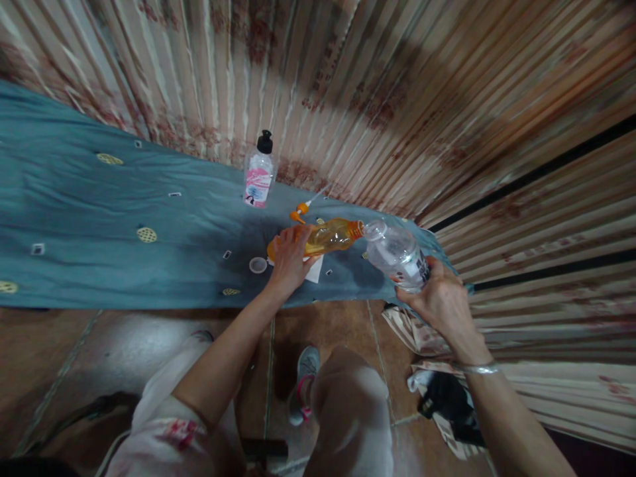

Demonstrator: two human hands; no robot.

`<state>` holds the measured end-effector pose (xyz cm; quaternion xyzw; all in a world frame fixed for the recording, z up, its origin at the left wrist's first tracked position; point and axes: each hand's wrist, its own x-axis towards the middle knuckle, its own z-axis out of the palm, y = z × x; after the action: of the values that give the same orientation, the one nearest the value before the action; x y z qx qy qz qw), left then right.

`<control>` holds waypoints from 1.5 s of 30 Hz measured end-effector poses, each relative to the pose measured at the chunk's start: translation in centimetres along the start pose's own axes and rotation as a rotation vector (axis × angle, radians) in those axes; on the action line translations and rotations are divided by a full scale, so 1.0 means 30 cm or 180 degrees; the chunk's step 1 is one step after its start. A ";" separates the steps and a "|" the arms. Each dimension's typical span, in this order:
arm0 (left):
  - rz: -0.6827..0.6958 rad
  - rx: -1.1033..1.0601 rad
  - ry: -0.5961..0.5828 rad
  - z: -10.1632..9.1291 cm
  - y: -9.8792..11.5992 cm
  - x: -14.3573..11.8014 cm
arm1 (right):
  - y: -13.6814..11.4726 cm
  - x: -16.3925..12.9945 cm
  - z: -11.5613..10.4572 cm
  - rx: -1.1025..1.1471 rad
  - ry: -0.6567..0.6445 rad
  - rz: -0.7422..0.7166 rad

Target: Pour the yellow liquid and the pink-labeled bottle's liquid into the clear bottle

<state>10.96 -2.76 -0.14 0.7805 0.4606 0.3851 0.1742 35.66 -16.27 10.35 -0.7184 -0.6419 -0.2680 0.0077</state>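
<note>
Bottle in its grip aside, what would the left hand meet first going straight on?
Probably the orange pump, just beyond the left hand, though depth is hard to judge from this single view.

The teal cloth (89, 212) bears 1 black-capped bottle (259, 175), 1 orange pump (301, 209), 1 white lid (258, 265) and paper (314, 272).

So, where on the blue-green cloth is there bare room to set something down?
The widest bare patch of cloth runs left from the black-topped bottle and the round white lid, with the curtain behind. Around the left hand it is crowded: orange bottle, orange pump, lid.
</note>
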 end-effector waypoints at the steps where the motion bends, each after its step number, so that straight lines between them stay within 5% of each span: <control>1: -0.0007 0.0003 -0.0013 -0.001 0.000 0.000 | 0.000 0.000 0.000 0.0003 0.0003 -0.0003; 45: -0.0002 -0.0002 -0.0060 -0.011 0.007 0.002 | 0.006 -0.001 -0.006 -0.0093 -0.0042 -0.0063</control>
<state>10.84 -2.84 0.23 0.7839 0.4591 0.3778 0.1789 35.75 -16.40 10.56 -0.7138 -0.6450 -0.2727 -0.0096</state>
